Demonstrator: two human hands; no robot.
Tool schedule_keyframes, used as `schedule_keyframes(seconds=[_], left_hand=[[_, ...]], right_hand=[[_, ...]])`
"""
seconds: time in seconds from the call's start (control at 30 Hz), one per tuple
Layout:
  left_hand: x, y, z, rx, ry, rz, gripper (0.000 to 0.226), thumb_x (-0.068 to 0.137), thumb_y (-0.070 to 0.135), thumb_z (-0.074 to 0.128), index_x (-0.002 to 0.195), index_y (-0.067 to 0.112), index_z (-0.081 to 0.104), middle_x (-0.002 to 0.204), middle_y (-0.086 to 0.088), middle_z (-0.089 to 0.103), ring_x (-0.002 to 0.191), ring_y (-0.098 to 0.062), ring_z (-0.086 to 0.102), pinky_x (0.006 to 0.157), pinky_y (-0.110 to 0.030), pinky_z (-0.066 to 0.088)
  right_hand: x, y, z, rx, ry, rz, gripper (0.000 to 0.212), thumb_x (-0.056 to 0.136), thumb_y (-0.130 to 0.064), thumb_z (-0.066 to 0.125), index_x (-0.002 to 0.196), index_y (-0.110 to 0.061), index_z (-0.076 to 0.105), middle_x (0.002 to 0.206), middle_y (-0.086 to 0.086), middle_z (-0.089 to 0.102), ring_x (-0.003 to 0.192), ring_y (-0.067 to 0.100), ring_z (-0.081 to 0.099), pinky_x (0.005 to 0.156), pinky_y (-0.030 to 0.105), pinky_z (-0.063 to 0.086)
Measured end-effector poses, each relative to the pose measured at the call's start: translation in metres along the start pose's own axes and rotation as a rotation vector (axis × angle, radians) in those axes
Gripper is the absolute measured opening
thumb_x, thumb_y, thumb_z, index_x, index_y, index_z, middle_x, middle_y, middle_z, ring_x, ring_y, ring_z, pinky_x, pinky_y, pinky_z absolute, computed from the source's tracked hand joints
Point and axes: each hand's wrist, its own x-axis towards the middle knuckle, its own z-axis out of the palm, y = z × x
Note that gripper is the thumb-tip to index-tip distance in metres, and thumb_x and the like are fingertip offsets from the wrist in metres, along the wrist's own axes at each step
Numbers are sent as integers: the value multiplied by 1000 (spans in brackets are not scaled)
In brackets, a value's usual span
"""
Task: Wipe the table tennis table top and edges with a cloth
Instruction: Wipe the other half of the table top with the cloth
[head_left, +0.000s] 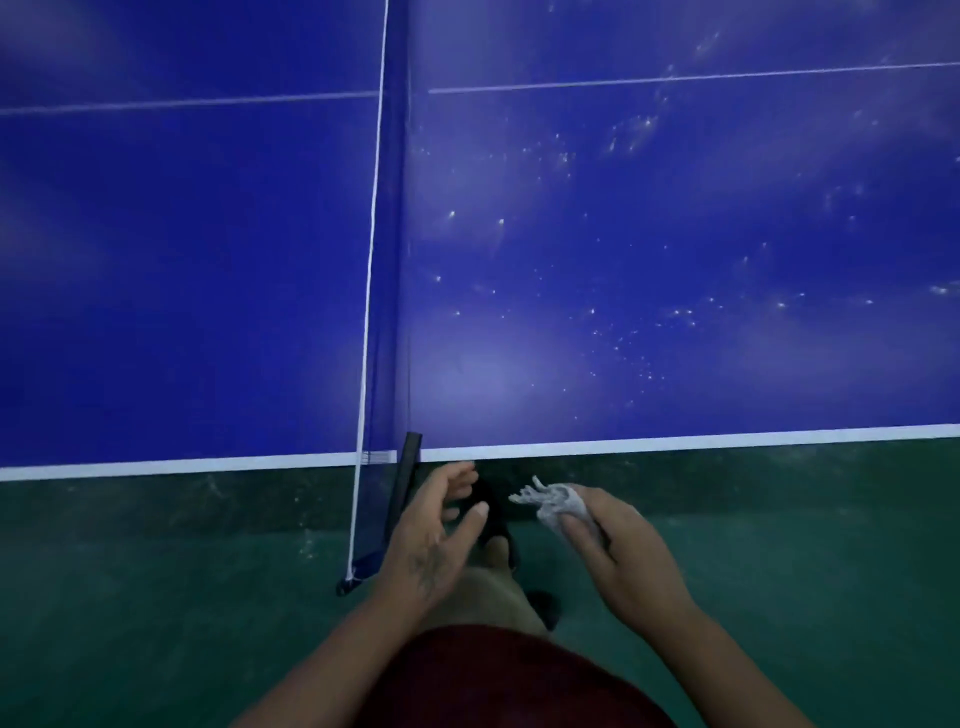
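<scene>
The person stands at the near long edge of the table tennis table (675, 442), right at the net post (409, 465). The right hand (626, 553) grips a crumpled grey-white cloth (557, 501), fingers curled round the bunched part while a frayed end sticks out toward the left hand (432, 532). The cloth hangs in the air just off the near edge, below the white border line and not touching the table. The left hand holds nothing; its fingers are loosely spread and slightly bent, close beside the net post.

Pale specks (623, 332) are scattered over the blue top to the right of the net (387, 312); the half to the left of it looks plainer. Whether they are dust or droplets cannot be told.

Several things could go wrong from here:

- The cloth is wadded small, so a pass would probably cover only a narrow strip and leave streaks or missed specks toward the far edge.
- The loose frayed end could catch on the net post or the net cord when wiping close to them.
- A reach across toward the far edge might push an arm into the net and pull it slack.
- The near edge strip could be skipped if wiping begins only on the flat top.
- A dry cloth may merely shift the specks onto the green floor (156, 571).
</scene>
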Motion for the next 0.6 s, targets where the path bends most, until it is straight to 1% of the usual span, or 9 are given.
schedule_keyframes(seconds=[0.1, 0.2, 0.23, 0.3, 0.33, 0.4, 0.5, 0.53, 0.6], left_hand=[[30, -7, 7, -111, 28, -67, 40, 104, 23, 72, 137, 40, 57, 137, 22, 63, 124, 10, 61, 106, -25, 54], [52, -11, 13, -189, 28, -73, 36, 99, 38, 70, 132, 47, 58, 133, 25, 66, 126, 6, 62, 104, -23, 53], [58, -12, 14, -200, 25, -79, 36, 100, 36, 71, 132, 47, 58, 133, 25, 66, 127, 4, 63, 104, -24, 53], [67, -15, 13, -200, 22, -88, 37, 103, 28, 72, 131, 48, 58, 135, 24, 66, 128, 3, 62, 106, -26, 53], [68, -14, 12, -191, 22, -85, 38, 103, 26, 72, 131, 48, 58, 135, 23, 66, 128, 4, 62, 106, -27, 53], [75, -16, 7, -198, 49, -107, 40, 104, 22, 73, 132, 46, 58, 135, 21, 66, 127, 4, 62, 106, -28, 54], [84, -22, 2, -191, 107, -147, 40, 102, 16, 74, 136, 36, 61, 135, 18, 67, 125, 4, 63, 107, -32, 55], [87, -26, 1, -182, 133, -163, 40, 102, 16, 74, 137, 32, 61, 135, 17, 67, 124, 4, 63, 108, -33, 55], [93, -36, -1, -164, 193, -191, 40, 103, 18, 72, 140, 28, 62, 135, 18, 65, 124, 5, 61, 109, -35, 54]], right_hand=[[20, -4, -5, -74, -82, 11, 21, 111, -46, 53, 128, -54, 64, 118, -33, 69, 109, -8, 66, 86, 11, 47], [43, 1, -8, -144, -109, 12, 25, 110, -50, 50, 130, -46, 65, 115, -32, 69, 107, -8, 63, 86, 10, 44], [51, 2, -9, -147, -117, 16, 23, 111, -48, 51, 128, -45, 66, 111, -31, 69, 104, -7, 63, 85, 11, 45], [70, 2, -8, -160, -132, 35, 17, 111, -43, 54, 124, -42, 65, 106, -26, 69, 100, -2, 63, 84, 22, 50], [76, 0, -7, -166, -132, 38, 17, 110, -42, 54, 125, -43, 63, 108, -25, 68, 101, -2, 62, 85, 25, 51], [95, -2, -3, -169, -145, 29, 21, 109, -44, 54, 129, -48, 59, 117, -33, 66, 109, -8, 61, 90, 18, 48], [127, 2, 4, -259, -194, -38, 31, 111, -51, 47, 138, -43, 61, 134, -29, 65, 125, -4, 59, 103, 26, 50], [137, 6, 9, -322, -218, -92, 37, 111, -50, 44, 143, -39, 59, 142, -24, 63, 134, 0, 57, 108, 28, 49], [157, 21, 26, -445, -280, -224, 43, 110, -32, 52, 152, -31, 55, 157, -13, 56, 150, 6, 45, 116, 31, 45]])
